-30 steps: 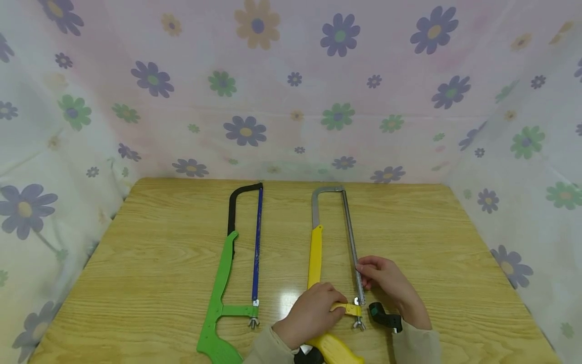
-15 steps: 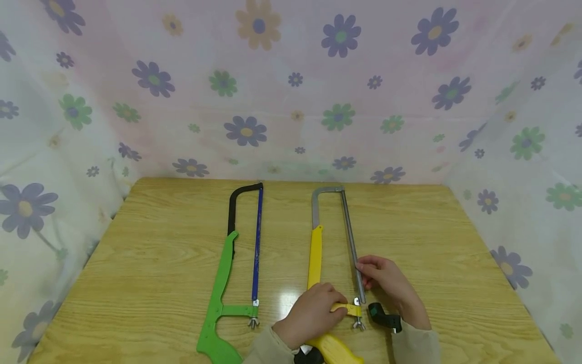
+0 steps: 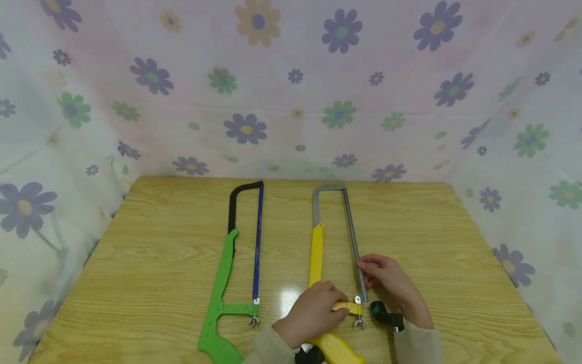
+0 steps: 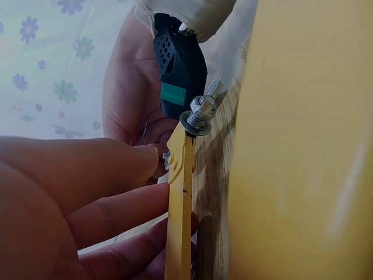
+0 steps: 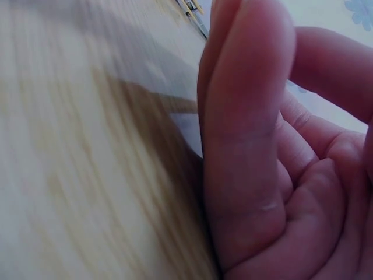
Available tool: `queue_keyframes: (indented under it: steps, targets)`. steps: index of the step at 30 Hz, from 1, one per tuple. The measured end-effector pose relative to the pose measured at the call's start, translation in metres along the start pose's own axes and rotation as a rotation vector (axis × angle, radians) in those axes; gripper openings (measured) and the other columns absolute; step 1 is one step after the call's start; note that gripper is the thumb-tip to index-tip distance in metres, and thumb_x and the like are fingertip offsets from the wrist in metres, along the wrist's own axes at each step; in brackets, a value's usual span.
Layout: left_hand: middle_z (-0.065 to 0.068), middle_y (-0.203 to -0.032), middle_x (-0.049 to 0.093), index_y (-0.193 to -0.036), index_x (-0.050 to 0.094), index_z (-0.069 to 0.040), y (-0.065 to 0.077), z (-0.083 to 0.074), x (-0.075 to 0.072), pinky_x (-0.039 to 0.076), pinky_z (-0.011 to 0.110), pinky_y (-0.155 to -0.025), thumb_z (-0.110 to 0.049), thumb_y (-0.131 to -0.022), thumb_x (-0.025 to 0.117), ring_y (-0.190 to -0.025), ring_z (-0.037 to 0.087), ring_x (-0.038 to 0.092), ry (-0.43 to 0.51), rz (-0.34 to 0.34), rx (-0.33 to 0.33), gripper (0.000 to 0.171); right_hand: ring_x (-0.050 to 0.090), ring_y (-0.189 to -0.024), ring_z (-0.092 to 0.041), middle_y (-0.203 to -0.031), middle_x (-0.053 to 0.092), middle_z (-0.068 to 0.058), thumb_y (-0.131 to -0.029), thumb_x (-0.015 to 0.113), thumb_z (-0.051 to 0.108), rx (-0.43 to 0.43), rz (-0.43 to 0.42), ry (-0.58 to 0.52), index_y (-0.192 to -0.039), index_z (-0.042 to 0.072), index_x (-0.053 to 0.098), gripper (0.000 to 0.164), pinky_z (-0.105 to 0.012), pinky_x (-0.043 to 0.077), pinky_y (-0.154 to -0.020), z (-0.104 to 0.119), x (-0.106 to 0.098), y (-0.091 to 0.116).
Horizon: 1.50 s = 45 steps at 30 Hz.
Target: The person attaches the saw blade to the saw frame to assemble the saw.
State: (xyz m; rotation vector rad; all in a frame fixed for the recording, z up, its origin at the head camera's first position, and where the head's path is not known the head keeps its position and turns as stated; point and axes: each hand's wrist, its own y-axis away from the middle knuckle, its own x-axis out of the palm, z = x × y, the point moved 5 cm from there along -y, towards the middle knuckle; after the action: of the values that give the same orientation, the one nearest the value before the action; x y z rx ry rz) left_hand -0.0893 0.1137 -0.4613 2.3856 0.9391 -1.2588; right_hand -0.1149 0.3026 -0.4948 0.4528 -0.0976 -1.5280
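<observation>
A yellow-handled hacksaw (image 3: 316, 255) with a grey front frame lies on the table in the head view. My left hand (image 3: 314, 309) covers part of its frame and grips the yellow crosspiece (image 4: 179, 204), just behind the wing nut (image 4: 201, 111). My right hand (image 3: 392, 277) pinches the grey hacksaw blade (image 3: 352, 227) toward its lower end. The blade's far end is at the tip of the grey frame. Its near end lies apart, to the right of the crosspiece's mount (image 3: 358, 300). In the right wrist view my fingers hide the blade.
To the left lies a green hacksaw (image 3: 223, 273) with a blue blade (image 3: 257, 242) mounted on it. A black wrist device (image 3: 386, 316) is by the right cuff. Flowered cloth (image 3: 291, 101) encloses the wooden table (image 3: 159, 263) at the back and sides.
The blade's near end has shifted slightly right, away from the mount, with my right hand. My left hand keeps its grip on the crosspiece. The head view has tilted a little.
</observation>
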Motion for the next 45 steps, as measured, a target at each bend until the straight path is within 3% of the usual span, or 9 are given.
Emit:
queue_keyframes:
  steps: [18,28,45]
  targets:
    - [-0.012,-0.091,0.056,-0.100,0.068,-0.023,0.0002,-0.0014,-0.0018,0.040,0.016,-0.066,-0.035,-0.086,0.057,-0.080,0.004,0.048,0.003,-0.005,0.014,0.021,0.055,-0.063,-0.017,-0.079,0.057,-0.011,-0.087,0.058,0.024,-0.001,0.020,0.039,-0.112,-0.010,0.050,0.043,-0.031,0.050,-0.058,-0.0017,-0.0023,0.0012]
    - [-0.012,-0.090,0.056,-0.100,0.068,-0.023,0.0010,-0.0018,-0.0045,0.041,0.017,-0.066,-0.035,-0.086,0.058,-0.081,0.004,0.048,0.008,-0.004,-0.001,0.021,0.055,-0.062,-0.017,-0.078,0.057,-0.012,-0.084,0.061,0.030,-0.002,-0.009,0.040,-0.109,-0.006,0.053,0.046,-0.033,0.050,-0.058,-0.0005,-0.0019,0.0005]
    - [-0.013,-0.091,0.055,-0.101,0.067,-0.024,-0.0003,-0.0003,0.0001,0.041,0.017,-0.068,-0.037,-0.085,0.058,-0.083,0.004,0.049,-0.013,-0.005,0.002,0.022,0.056,-0.064,-0.015,-0.078,0.059,-0.009,-0.085,0.061,0.023,0.012,-0.051,-0.015,-0.112,-0.010,0.049,0.044,-0.031,0.050,-0.059,0.0002,-0.0028,0.0012]
